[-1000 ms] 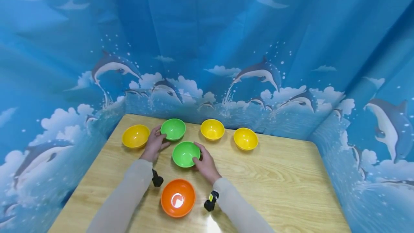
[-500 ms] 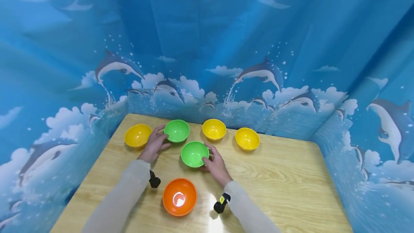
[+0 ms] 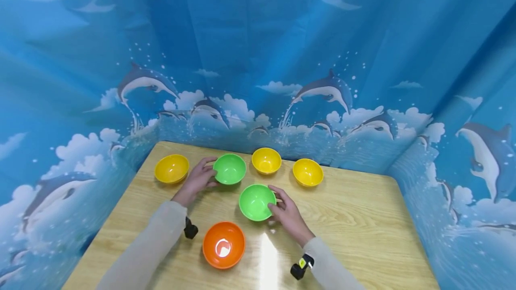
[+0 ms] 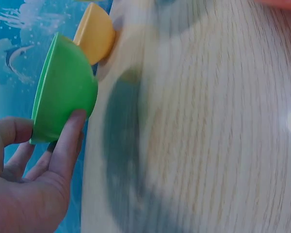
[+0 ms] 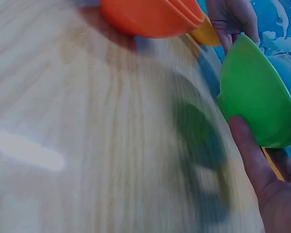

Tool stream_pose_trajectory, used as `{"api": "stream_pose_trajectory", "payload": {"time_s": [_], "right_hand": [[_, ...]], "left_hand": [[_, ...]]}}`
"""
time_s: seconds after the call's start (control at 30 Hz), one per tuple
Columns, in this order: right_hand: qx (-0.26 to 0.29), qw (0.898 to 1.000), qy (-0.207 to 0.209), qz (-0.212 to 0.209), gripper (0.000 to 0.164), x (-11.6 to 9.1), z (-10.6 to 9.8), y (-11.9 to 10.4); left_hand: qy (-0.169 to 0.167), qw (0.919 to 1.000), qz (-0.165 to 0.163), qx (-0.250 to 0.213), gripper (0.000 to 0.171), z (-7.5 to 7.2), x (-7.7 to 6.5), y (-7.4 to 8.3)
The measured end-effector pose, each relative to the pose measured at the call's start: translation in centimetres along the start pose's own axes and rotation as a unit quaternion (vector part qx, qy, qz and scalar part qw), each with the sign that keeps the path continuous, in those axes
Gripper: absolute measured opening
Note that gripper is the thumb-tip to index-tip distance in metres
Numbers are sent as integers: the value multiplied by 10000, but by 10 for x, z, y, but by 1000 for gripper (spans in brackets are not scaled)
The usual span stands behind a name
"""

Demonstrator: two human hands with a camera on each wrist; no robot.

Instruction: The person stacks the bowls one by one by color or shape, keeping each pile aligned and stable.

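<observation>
My left hand (image 3: 199, 178) grips the left side of one green bowl (image 3: 230, 169); in the left wrist view its thumb is at the rim and a finger lies against the underside. A second green bowl (image 3: 257, 202), closer to me, is held by my right hand (image 3: 288, 213) at its right side. The right wrist view shows this bowl (image 5: 257, 97) above the table, its shadow apart from it. Both bowls face upward, and nothing shows inside them in the head view. An orange bowl (image 3: 223, 245) stands on the table between my forearms.
One yellow bowl (image 3: 172, 168) stands left of my left hand. Two more, a middle yellow bowl (image 3: 266, 160) and a right yellow bowl (image 3: 308, 172), stand along the back edge of the wooden table (image 3: 354, 223). A blue dolphin-print curtain (image 3: 250, 57) encloses the back and sides.
My right hand has carried its green bowl to the right and toward me. My left hand has shifted its green bowl rightward and slightly nearer. The orange and yellow bowls stay in place.
</observation>
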State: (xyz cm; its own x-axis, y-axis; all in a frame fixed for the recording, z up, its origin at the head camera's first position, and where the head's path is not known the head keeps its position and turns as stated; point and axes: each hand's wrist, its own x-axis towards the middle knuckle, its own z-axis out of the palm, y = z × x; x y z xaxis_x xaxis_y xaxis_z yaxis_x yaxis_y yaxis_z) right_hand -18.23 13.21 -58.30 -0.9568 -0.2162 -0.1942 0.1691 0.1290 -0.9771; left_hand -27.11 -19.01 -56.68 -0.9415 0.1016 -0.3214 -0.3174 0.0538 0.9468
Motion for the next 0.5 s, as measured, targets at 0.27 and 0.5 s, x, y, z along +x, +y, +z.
{"api": "stream_pose_trajectory", "payload": {"time_s": [0.27, 0.5], "right_hand": [[-139, 9997, -90, 202, 59, -27, -23, 6], [-197, 9986, -435, 217, 63, -46, -41, 10]], "left_hand": [[-508, 9981, -49, 337, 59, 16, -4, 9], [-941, 9943, -11, 500, 56, 35, -9, 13]]}}
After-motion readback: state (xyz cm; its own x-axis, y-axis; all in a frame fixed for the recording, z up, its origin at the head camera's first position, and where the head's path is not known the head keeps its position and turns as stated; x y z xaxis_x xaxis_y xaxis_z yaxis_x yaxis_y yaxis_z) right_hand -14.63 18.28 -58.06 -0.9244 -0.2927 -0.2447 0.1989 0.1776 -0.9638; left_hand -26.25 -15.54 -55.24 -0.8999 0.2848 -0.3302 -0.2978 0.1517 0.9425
